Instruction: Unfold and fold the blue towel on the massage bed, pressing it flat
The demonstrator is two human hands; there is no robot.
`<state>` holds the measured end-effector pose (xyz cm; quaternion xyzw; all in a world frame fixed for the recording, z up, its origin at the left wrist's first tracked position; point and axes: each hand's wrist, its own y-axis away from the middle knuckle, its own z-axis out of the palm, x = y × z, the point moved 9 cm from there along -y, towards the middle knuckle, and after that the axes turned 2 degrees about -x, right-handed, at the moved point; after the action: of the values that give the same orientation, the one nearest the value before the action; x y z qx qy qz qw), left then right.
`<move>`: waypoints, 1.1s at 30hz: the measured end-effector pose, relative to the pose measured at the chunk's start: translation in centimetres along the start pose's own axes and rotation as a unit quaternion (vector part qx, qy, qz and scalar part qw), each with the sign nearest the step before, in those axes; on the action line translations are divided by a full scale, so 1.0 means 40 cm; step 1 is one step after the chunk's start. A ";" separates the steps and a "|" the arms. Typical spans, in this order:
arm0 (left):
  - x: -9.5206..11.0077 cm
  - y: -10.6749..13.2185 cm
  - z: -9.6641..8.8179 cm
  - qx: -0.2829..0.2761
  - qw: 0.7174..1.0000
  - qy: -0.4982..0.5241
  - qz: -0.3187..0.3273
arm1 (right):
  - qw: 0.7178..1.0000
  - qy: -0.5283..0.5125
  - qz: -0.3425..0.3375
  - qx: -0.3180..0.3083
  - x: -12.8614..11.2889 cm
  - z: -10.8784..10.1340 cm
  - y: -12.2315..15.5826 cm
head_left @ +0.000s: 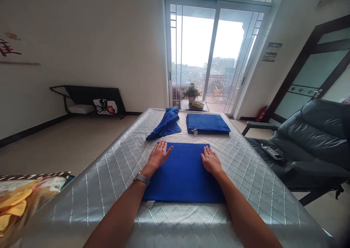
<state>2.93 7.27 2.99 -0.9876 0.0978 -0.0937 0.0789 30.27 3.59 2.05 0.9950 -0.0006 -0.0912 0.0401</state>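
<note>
A blue towel (186,175) lies flat and squared in front of me on the silver quilted tablecloth (109,178), a white tag showing at its near left edge. Pressed flat near its far left corner is my left hand (160,154), thumb spread away from the fingers, with a watch on the wrist. My right hand (211,159) rests palm down by the far right corner, fingers stretched out. Beyond them, a folded stack of blue towels (208,123) sits at the right. A crumpled blue towel (166,124) lies to its left.
On the right stands a dark armchair (314,138) with a remote control (272,152) on its seat. A potted plant (192,92) is on a small table before the sliding glass door (213,58). Patterned fabric (27,197) lies at the lower left.
</note>
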 end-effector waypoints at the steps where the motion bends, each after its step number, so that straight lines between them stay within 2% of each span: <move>1: 0.046 0.004 0.004 -0.007 1.000 0.003 0.026 | 1.000 -0.004 0.001 0.001 -0.001 -0.001 0.001; 5: 0.293 0.018 0.044 -0.042 0.985 0.032 0.164 | 1.000 -0.015 -0.002 0.009 -0.002 -0.003 0.005; 7: 0.404 0.013 0.071 -0.062 0.975 0.050 0.206 | 1.000 -0.016 -0.008 0.009 -0.001 -0.002 0.007; 9: 0.476 -0.007 0.095 -0.078 0.973 0.055 0.209 | 1.000 -0.016 -0.016 0.007 0.000 0.002 0.007; 10: 0.495 -0.021 0.105 -0.082 0.974 0.054 0.203 | 1.000 -0.016 -0.018 0.006 0.000 0.003 0.007; 12: 0.502 -0.051 0.120 -0.085 0.979 0.049 0.181 | 1.000 -0.020 -0.018 0.006 0.002 0.003 0.006; 15: 0.445 -0.084 0.128 -0.082 0.987 0.038 0.133 | 0.999 -0.030 -0.010 0.009 0.003 -0.001 0.004; 18: 0.345 -0.093 0.123 -0.080 0.992 0.023 0.094 | 0.999 -0.041 -0.005 0.008 0.000 -0.006 0.005; 22: 0.185 -0.073 0.104 -0.081 0.995 0.002 0.049 | 0.999 -0.051 -0.001 -0.001 -0.001 -0.010 0.009; 26: 0.038 -0.026 0.082 -0.074 0.997 -0.017 0.005 | 0.998 -0.055 0.000 -0.005 -0.001 -0.009 0.010; 29: -0.028 0.017 0.071 -0.066 0.997 -0.028 -0.015 | 0.999 -0.055 0.000 -0.002 0.001 -0.006 0.008; 33: -0.068 0.065 0.062 -0.063 0.997 -0.036 -0.024 | 0.999 -0.051 -0.001 0.004 0.002 -0.005 0.007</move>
<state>0.35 5.66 -0.31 -0.9955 0.0766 -0.0538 0.0178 30.39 3.34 2.26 0.9893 -0.0024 -0.1414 0.0358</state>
